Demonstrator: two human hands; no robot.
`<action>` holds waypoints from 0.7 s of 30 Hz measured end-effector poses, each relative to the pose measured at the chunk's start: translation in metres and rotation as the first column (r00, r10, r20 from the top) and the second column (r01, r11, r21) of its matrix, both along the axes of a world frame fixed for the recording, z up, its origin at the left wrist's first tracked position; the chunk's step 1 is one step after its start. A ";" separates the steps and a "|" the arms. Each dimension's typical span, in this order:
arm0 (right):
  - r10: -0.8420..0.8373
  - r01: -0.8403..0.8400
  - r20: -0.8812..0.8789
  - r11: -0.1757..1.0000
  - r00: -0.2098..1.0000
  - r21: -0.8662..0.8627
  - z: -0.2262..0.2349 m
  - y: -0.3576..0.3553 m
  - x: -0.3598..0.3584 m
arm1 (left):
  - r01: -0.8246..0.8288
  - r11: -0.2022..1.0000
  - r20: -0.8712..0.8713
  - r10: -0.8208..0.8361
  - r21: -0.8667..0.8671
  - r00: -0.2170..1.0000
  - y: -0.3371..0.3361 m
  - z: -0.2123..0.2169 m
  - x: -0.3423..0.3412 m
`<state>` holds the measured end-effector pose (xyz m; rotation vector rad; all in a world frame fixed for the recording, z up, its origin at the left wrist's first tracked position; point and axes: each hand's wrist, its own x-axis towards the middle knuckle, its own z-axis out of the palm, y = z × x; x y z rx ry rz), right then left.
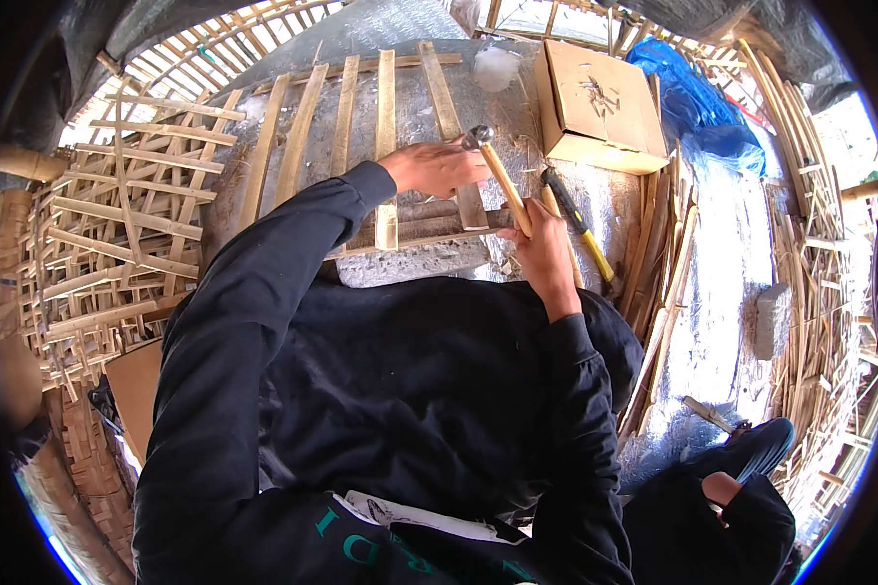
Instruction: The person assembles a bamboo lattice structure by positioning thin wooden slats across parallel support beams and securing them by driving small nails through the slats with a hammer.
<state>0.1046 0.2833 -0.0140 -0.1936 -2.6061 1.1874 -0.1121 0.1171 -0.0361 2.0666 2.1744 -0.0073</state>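
My right hand (544, 249) is closed round the wooden handle of a hammer (504, 185), held upright with its metal head just right of my left hand. Across the rightmost bamboo slat (442, 97) lies my left hand (439, 169), its fingers curled at the slat's edge; whether they also pinch a nail is hidden. Several more slats, among them one passing under my left wrist (386, 107), run side by side over a crosswise strip (419, 60) at the far end. Their near ends lie around a wooden piece (415, 229) and a grey concrete block (415, 265).
A cardboard box (595, 107) with loose nails on top stands far right, beside a blue plastic sheet (698, 112). A yellow-and-black handled tool (583, 229) lies right of my right hand. Woven bamboo lattice (127, 214) fills the left. Another person (732, 497) sits lower right near a hammer (707, 414).
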 end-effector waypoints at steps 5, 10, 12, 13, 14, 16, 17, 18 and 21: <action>-0.002 0.003 0.030 1.000 1.000 -0.028 0.001 0.000 0.000 | 0.074 0.984 0.031 -0.080 0.162 0.996 -0.004 -0.006 -0.003; 0.003 -0.003 0.024 1.000 1.000 -0.015 0.002 0.001 0.001 | 0.066 0.986 0.026 -0.071 0.155 0.997 -0.005 -0.002 -0.001; 0.001 -0.001 0.024 1.000 1.000 -0.008 -0.001 0.002 0.002 | 0.044 0.992 0.049 -0.050 0.116 0.998 -0.004 0.002 0.000; 0.001 -0.001 0.026 1.000 1.000 -0.003 -0.002 0.003 0.002 | 0.021 0.997 0.071 -0.027 0.074 0.997 -0.003 0.004 0.000; 0.003 -0.003 0.026 1.000 1.000 -0.004 0.000 0.002 0.001 | 0.019 0.997 0.071 -0.024 0.073 0.997 -0.005 0.002 -0.001; 0.008 -0.007 0.034 1.000 0.999 -0.020 0.002 -0.002 0.000 | 0.046 0.988 0.072 -0.057 0.148 0.996 -0.011 0.000 -0.004; 0.006 -0.005 0.038 1.000 0.999 -0.020 0.003 -0.001 0.001 | 0.047 0.988 0.076 -0.059 0.148 0.995 -0.010 0.002 -0.002; -0.001 0.001 0.036 1.000 0.999 -0.011 0.003 -0.001 0.001 | 0.052 0.991 0.055 -0.059 0.126 0.997 -0.009 0.005 -0.002; 0.000 0.000 0.029 1.000 1.000 0.015 0.002 -0.001 0.000 | -0.008 0.996 -0.006 0.008 0.090 1.000 -0.012 0.007 0.005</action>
